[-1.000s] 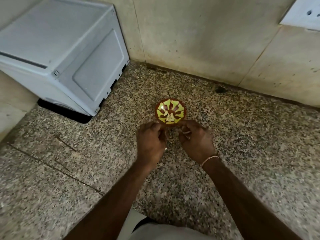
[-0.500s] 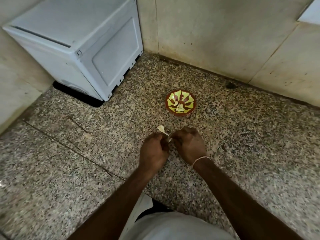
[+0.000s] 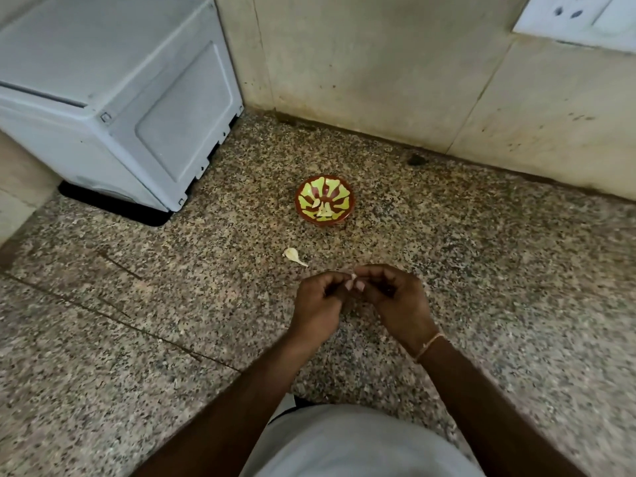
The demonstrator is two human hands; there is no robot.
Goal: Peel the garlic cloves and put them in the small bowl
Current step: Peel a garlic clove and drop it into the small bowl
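A small red bowl (image 3: 324,203) with a yellow-green pattern stands on the speckled granite counter (image 3: 172,304), with a pale garlic piece (image 3: 322,211) lying inside it. An unpeeled garlic clove (image 3: 293,255) with a thin tail lies on the counter between the bowl and my hands. My left hand (image 3: 318,304) and my right hand (image 3: 395,301) meet fingertip to fingertip below the bowl, both pinching a small pale garlic clove (image 3: 353,277) that is mostly hidden by the fingers.
A white appliance (image 3: 113,94) stands at the back left. A tiled wall (image 3: 378,63) runs behind the bowl, with a white socket plate (image 3: 578,18) at the top right. My pale shirt (image 3: 358,445) fills the bottom edge.
My hands have drawn back from the bowl toward me. The loose clove on the counter, hidden a second ago, now lies apart from my fingers. The camera view shifted.
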